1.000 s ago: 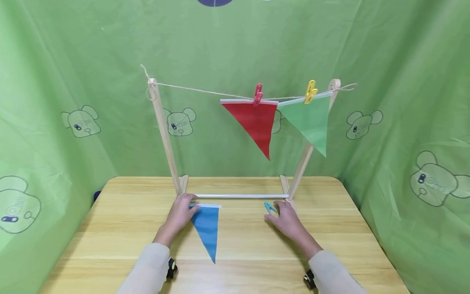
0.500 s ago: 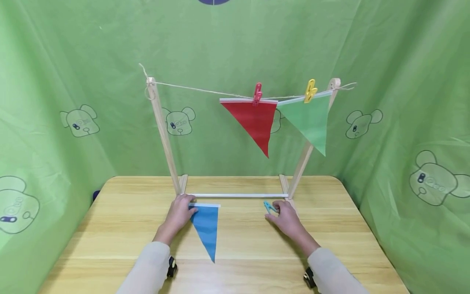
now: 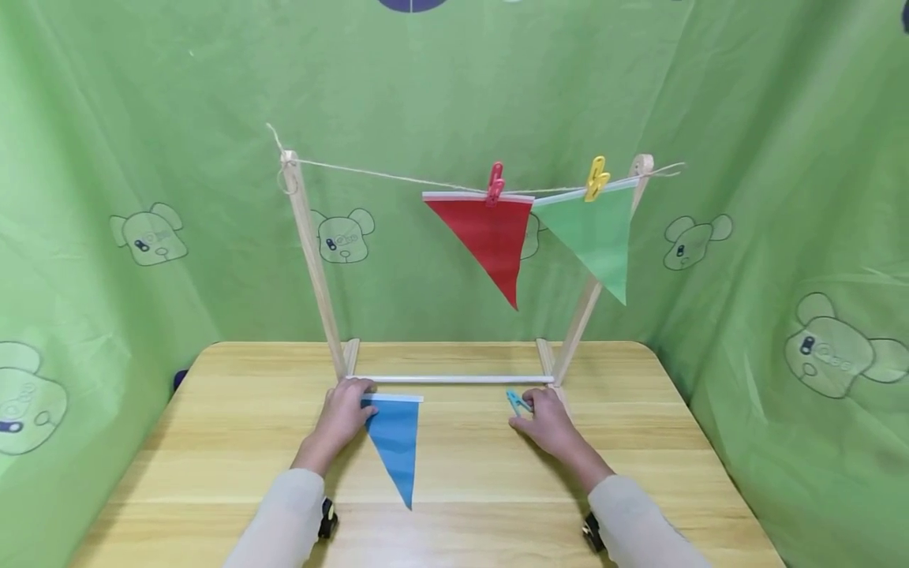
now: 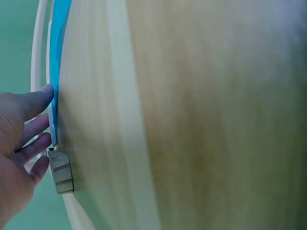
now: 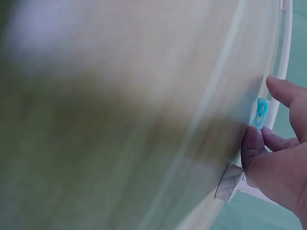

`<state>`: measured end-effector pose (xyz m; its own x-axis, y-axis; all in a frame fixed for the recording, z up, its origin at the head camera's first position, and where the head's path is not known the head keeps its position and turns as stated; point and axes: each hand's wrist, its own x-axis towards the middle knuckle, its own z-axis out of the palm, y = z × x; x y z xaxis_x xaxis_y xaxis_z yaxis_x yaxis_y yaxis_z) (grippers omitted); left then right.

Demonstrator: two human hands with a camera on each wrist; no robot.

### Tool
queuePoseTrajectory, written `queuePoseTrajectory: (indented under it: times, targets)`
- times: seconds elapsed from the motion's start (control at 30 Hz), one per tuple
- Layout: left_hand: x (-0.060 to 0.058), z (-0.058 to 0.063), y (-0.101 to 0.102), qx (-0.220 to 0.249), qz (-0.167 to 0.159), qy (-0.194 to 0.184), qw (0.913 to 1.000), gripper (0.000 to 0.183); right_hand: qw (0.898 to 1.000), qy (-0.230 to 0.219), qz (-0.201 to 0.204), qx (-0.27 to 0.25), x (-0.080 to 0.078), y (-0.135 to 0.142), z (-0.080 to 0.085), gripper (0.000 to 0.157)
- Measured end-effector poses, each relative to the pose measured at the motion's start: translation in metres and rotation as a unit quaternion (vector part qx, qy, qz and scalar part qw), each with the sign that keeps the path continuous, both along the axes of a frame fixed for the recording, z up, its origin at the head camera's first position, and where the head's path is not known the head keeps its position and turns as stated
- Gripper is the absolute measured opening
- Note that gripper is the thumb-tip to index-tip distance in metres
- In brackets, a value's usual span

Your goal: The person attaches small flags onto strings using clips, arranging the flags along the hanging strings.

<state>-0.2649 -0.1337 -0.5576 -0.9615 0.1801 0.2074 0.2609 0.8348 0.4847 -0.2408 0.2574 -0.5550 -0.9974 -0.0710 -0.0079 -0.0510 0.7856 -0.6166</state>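
Note:
A blue triangular pennant (image 3: 396,442) with a white top band lies on the wooden table. At its upper left corner rests my left hand (image 3: 342,414), thumb at the blue cloth and fingers spread beside the band. In the left wrist view the thumb (image 4: 41,98) and fingers stand apart along the pennant's edge (image 4: 58,48). To the right, my right hand (image 3: 550,422) lies around a small light-blue clothespin (image 3: 518,403). From the right wrist, the clothespin (image 5: 260,113) shows between the parted thumb and fingers, fingertips right at one end.
Behind the hands stands a frame with two wooden posts (image 3: 312,260) and a white bottom rod (image 3: 454,379). Twine (image 3: 369,170) runs between the post tops. A red pennant (image 3: 490,237) hangs from a red clothespin (image 3: 495,184), a green pennant (image 3: 600,237) from a yellow one (image 3: 596,179).

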Motion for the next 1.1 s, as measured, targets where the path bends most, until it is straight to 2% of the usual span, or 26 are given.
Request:
queuePoseTrajectory:
  times: [0.17, 0.43, 0.77, 1.1]
  targets:
    - [0.0006, 0.0005, -0.0004, -0.002, -0.001, 0.0, 1.0, 0.039, 1.0, -0.009, -0.007, 0.015, -0.0017, -0.0013, 0.0003, 0.05]
    - [0.0009, 0.003, 0.0003, -0.007, -0.007, 0.0, 1.0, 0.038, 0.999, 0.0, -0.009, 0.031, -0.002, -0.0011, -0.0002, 0.045]
    - [0.001, 0.002, -0.0009, -0.011, -0.005, -0.01, 0.9999, 0.024, 1.0, -0.01, -0.018, 0.019, -0.0012, -0.0035, -0.0018, 0.04]
    - [0.0005, 0.003, 0.0002, -0.015, -0.002, -0.009, 0.9998, 0.019, 1.0, -0.004, -0.019, 0.025, 0.0005, -0.0035, 0.0001, 0.035]
